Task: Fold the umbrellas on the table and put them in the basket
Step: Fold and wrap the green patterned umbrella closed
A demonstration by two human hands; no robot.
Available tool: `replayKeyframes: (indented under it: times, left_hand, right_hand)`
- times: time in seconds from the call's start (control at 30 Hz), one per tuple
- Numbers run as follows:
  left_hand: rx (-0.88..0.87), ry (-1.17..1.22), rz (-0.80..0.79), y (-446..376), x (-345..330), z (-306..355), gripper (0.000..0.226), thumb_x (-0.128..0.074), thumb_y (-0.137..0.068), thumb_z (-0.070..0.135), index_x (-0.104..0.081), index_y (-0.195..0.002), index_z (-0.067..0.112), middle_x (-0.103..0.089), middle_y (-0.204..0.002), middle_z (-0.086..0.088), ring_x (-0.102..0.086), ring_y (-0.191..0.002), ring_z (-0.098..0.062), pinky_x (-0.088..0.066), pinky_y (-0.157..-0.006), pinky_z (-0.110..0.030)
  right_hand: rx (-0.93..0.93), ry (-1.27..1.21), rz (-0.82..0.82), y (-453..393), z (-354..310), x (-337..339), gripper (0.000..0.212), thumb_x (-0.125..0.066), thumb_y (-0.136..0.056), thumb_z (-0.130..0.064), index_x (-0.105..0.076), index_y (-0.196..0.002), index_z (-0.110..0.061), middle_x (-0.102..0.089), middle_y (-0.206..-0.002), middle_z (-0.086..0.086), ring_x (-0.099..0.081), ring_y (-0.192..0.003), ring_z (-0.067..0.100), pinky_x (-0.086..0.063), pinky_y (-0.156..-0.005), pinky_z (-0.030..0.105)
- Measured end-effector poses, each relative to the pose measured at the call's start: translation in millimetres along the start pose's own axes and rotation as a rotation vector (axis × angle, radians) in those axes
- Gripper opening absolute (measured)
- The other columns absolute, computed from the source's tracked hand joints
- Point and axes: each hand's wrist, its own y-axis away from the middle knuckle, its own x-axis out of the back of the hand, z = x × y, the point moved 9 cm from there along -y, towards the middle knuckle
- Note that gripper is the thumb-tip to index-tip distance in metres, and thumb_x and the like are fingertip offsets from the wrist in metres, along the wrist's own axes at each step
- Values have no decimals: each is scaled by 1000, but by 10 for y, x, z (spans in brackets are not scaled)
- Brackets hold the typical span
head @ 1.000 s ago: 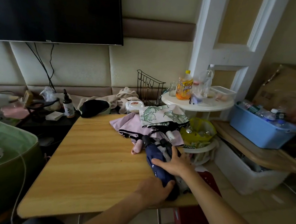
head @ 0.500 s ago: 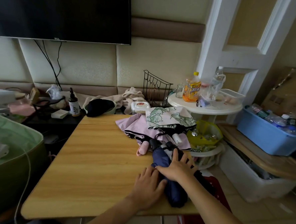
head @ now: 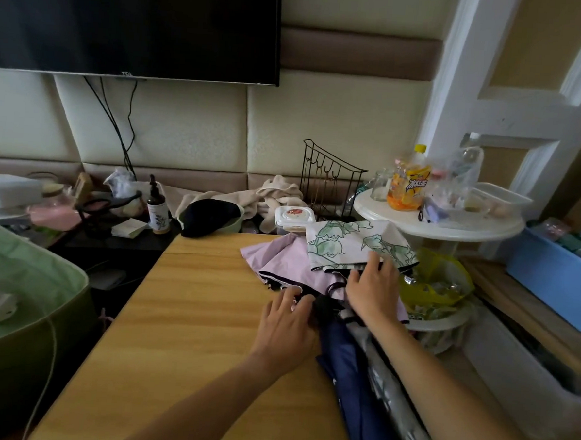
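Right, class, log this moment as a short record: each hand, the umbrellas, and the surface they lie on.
left hand: open, fingers spread at the edge of the pink umbrella
right hand: open, reaching onto the leaf-print umbrella
navy umbrella: lies collapsed beside the forearms
surface: wooden table
basket: cannot tell which

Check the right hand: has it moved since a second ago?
Yes. The right hand has left the navy umbrella and gone farther up the table, onto the pink umbrella, nearer the wire rack.
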Motion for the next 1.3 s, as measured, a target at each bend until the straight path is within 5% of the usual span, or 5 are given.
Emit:
replayKeyframes:
  times: [0.17,0.6,0.87,1.07,1.3]
  left_hand:
    - [-37,-11,-129,-357,-378,-150,70,-1,-91,56,-17,-159,48,-3,-172,2,3,-158,-20,-4,-125,-44]
    - [-2,188,-276,-426,-616,-326,58,-9,-102,66,-12,-158,52,-3,-171,14,0,-156,-5,2,-126,-42]
    - [94,558,14,-136,116,-761,57,-29,-110,46,-18,-162,26,-28,-161,9,-29,-146,-9,-19,-113,-11]
    - [574,975,359,310,824,-1799,83,-27,-96,75,-27,-158,19,-37,-154,2,-38,-140,-16,-31,-118,-40]
    - [698,1440,73,1022,845,-2204,66,-27,-104,63,-65,-134,17,-69,-130,-15,-66,-120,-33,-47,-108,-51]
  right_hand:
    - [-145,-143,-236,-532,298,-299,58,-54,-100,-36,-34,-146,-7,-50,-144,22,-50,-130,40,-46,-102,47]
    - [-261,-52,-261,-826,281,-644,78,-84,-79,-43,-49,-136,-2,-60,-136,20,-61,-121,38,-52,-90,41]
    - [289,11,-193,-580,-553,-151,72,-81,-77,-44,-43,-130,-15,-60,-128,13,-63,-111,37,-53,-83,43]
    - [649,14,-547,217,-1378,-191,70,-83,-68,-40,-47,-126,-29,-56,-118,-7,-56,-100,16,-47,-78,35]
    - [711,-173,-901,1094,-1961,-496,55,-80,-69,-36,-52,-115,-33,-63,-111,-4,-62,-99,19,-54,-89,48]
